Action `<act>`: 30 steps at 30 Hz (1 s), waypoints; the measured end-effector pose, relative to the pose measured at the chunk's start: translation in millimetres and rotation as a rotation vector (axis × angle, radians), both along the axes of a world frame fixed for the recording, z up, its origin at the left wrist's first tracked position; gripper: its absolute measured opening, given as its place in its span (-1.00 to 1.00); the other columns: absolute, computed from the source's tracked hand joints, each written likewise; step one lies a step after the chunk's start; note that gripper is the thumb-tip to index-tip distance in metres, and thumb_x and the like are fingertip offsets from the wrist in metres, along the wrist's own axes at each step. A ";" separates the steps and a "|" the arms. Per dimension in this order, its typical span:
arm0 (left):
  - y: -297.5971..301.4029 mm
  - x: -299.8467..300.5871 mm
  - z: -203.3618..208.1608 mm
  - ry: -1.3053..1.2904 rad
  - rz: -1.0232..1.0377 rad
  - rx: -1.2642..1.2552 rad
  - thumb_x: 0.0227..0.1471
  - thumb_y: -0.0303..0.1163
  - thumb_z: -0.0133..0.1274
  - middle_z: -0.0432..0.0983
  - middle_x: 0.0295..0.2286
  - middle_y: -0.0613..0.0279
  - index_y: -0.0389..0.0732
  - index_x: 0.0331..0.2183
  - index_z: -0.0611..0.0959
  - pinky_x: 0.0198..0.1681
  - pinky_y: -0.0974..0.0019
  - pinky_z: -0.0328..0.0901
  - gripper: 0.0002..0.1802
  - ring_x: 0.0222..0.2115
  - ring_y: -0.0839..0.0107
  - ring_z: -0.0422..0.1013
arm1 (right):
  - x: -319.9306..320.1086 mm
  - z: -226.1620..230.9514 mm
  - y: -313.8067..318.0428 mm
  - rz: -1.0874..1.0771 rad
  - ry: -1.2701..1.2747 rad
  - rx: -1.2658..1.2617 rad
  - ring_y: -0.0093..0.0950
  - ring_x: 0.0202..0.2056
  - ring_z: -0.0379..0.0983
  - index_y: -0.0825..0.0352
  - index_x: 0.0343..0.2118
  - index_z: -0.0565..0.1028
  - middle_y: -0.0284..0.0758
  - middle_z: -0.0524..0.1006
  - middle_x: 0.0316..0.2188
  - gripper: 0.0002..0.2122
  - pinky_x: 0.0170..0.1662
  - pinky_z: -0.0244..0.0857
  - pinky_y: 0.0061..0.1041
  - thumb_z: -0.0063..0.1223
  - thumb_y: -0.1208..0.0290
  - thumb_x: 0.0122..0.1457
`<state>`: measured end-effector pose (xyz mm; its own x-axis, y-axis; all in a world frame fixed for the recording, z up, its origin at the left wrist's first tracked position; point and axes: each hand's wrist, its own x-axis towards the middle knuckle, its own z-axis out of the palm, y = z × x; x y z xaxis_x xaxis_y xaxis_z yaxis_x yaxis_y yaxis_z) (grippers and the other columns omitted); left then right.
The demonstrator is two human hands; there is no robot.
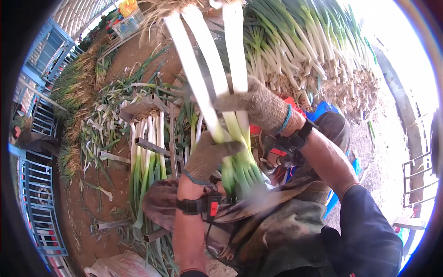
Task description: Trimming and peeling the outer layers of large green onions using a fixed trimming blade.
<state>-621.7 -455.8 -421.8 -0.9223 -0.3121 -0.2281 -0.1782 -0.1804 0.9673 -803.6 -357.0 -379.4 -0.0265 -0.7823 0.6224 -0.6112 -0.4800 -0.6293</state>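
Observation:
Several large green onions (203, 55) with long white stalks stand upright before me, roots up and green leaves down toward my lap. My left hand (207, 157), in a brown knit glove, is closed round them where white turns to green. Higher up, my right hand (256, 104), gloved the same way, has its fingers wrapped across the stalks. The roots (161, 16) spread at the top edge of the view. The leaf ends rest by my covered legs and are partly blurred.
Beside my left knee, a metal rack (173, 138) holds more green onions (147, 147). A big pile of them (304, 41) lies at the far right. Trimmed leaves (108, 120) litter the soil on the left. Blue metal railings (41, 194) stand at the left edge, with a white sack (122, 267) below.

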 end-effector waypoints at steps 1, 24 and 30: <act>-3.7 3.9 12.9 -0.013 0.029 -0.185 0.05 -0.57 0.21 0.65 -0.23 0.06 -0.33 -0.04 0.58 -0.14 0.29 0.50 -0.61 -0.22 0.27 0.60 | 11.3 12.6 -0.5 0.087 -0.632 0.136 -0.48 -0.14 0.60 0.36 -0.15 0.61 -0.28 0.66 -0.17 -0.80 -0.03 0.50 -0.42 0.22 0.50 0.16; 40.6 -23.3 6.6 0.131 0.186 -0.219 0.09 -0.19 0.29 0.64 -0.35 0.25 -0.32 -0.18 0.70 -0.22 0.35 0.36 -0.60 -0.34 0.51 0.48 | -0.7 18.3 3.0 0.246 -1.117 0.393 -0.51 -0.34 0.61 0.44 -0.07 0.56 -0.28 0.66 -0.28 -0.48 -0.25 0.50 -0.49 0.27 0.00 0.18; 43.5 -20.8 1.5 -0.009 0.229 -0.198 0.11 -0.05 0.25 0.63 -0.41 0.23 -0.34 -0.19 0.70 -0.30 0.31 0.36 -0.51 -0.41 0.51 0.47 | -4.9 22.1 10.5 0.000 -1.128 0.320 -0.60 -0.39 0.56 0.40 -0.11 0.60 -0.33 0.64 -0.34 -0.52 -0.31 0.46 -0.52 0.27 0.00 0.19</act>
